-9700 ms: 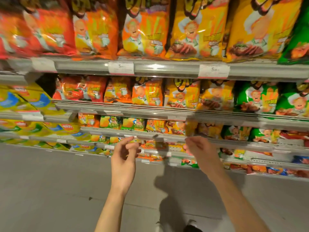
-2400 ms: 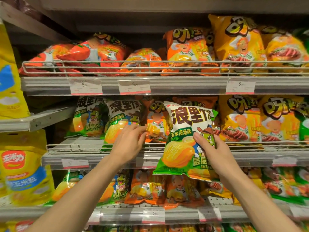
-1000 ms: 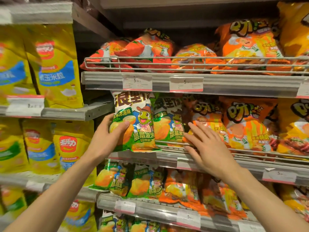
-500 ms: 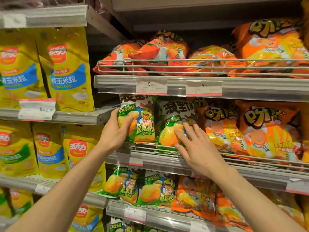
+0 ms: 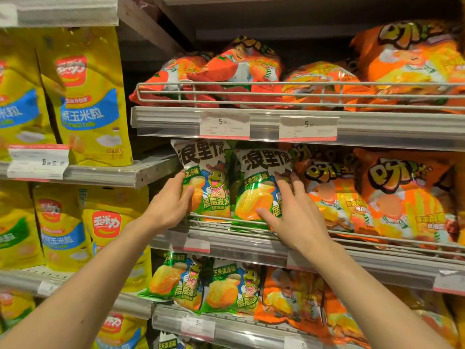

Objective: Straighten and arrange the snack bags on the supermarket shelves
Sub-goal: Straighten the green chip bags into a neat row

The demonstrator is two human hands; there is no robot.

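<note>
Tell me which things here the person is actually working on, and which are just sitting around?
In the job:
left hand on the left green bag
right hand on the right green bag

Just there:
orange bags
yellow bags
price tags
wire rail

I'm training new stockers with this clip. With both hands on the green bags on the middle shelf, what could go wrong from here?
The right green bag has its bottom edge over the wire rail; if the right hand lets go, it may tip forward. The left hand grips only the left green bag by its edge, so it could twist.
</note>
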